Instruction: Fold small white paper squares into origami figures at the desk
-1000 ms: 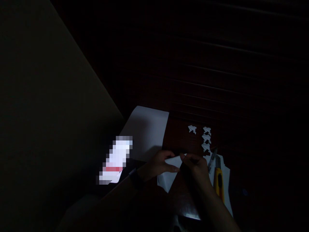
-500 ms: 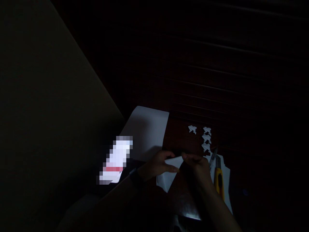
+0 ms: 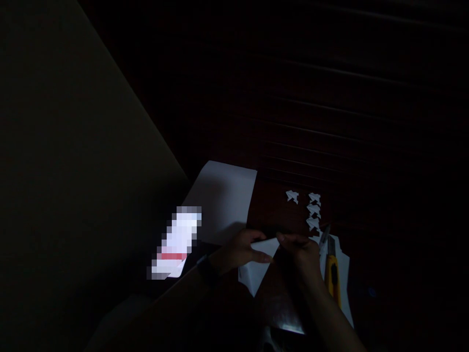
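A partly folded piece of white paper [image 3: 256, 274] is held between both hands above a dark, glossy table. My left hand [image 3: 244, 250], with a dark band on its wrist, grips the paper's upper left part, the thumb lying across it. The thumb and fingers of my right hand [image 3: 300, 248] pinch the upper right corner. Below the hands the paper narrows to a point. Beyond my right hand lie small folded white paper figures, one [image 3: 292, 196] apart on the left and three [image 3: 313, 210] in a column.
A large white sheet [image 3: 227, 195] lies behind my left hand. Left of it glows a pixelated bright screen [image 3: 178, 244]. At the right, a yellow cutter [image 3: 332, 276] and a metal blade-like tool [image 3: 324, 237] rest on white paper [image 3: 344, 278]. A pale surface [image 3: 73, 146] slopes at the left.
The held paper's lower tip has moved slightly down, and my right hand has shifted a little to the right. Both hands keep their hold.
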The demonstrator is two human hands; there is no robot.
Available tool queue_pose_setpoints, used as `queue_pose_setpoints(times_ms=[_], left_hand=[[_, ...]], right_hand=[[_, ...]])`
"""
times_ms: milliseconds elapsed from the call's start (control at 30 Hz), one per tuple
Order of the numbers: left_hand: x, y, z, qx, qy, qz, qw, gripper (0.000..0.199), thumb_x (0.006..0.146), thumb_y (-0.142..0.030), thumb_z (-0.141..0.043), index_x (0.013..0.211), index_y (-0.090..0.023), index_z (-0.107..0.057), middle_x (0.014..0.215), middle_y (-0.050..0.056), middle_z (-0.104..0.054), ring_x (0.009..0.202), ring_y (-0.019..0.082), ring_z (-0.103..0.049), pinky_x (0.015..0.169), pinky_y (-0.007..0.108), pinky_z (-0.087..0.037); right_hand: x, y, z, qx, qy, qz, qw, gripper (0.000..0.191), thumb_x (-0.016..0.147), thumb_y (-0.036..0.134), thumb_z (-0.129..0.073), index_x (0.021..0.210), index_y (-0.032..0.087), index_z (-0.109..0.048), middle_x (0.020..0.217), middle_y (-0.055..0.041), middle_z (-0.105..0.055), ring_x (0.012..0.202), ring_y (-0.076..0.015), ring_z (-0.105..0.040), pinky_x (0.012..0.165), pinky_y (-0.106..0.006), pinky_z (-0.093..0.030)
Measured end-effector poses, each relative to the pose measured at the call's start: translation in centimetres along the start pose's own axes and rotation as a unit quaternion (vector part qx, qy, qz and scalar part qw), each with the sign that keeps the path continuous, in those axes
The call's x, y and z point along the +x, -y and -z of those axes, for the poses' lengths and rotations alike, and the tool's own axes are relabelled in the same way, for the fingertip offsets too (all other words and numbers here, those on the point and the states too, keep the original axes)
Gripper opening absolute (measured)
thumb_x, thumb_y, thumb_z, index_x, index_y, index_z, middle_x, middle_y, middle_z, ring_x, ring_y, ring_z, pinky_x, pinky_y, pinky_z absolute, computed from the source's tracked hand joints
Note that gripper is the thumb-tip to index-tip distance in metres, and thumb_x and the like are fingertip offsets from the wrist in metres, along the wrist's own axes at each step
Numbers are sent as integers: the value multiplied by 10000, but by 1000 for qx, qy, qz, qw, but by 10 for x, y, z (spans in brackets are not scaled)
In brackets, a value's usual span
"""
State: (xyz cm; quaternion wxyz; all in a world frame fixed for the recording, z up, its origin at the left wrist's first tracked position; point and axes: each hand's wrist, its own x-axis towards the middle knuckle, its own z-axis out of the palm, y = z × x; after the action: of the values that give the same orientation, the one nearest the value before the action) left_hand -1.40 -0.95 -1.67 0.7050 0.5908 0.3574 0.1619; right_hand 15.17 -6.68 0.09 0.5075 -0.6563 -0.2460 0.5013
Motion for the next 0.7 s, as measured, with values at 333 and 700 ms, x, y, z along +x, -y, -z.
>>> queue_pose_setpoints(times_ms=[333,700], left_hand=[[-1,-1,1,17,14,29,999,540,501,-293,-791,989,-144,-614,902,42,-630,776,170,-575,634,246,-419],[-14,-20,1,-141,77,68,985,418,696,-385,-668,1024,-130,-618,958,104,-658,808,195,-618,704,294,-451]], right_hand=[[6,-6,4,-71,-14,55,996,218,651,358,-714,607,146,-685,590,-43,-669,561,-167,-579,553,-269,-437],[9,-11,7,-36,30,43,998,214,672,351,-707,621,147,-670,574,-27,-644,526,-144,-555,522,-248,-423]])
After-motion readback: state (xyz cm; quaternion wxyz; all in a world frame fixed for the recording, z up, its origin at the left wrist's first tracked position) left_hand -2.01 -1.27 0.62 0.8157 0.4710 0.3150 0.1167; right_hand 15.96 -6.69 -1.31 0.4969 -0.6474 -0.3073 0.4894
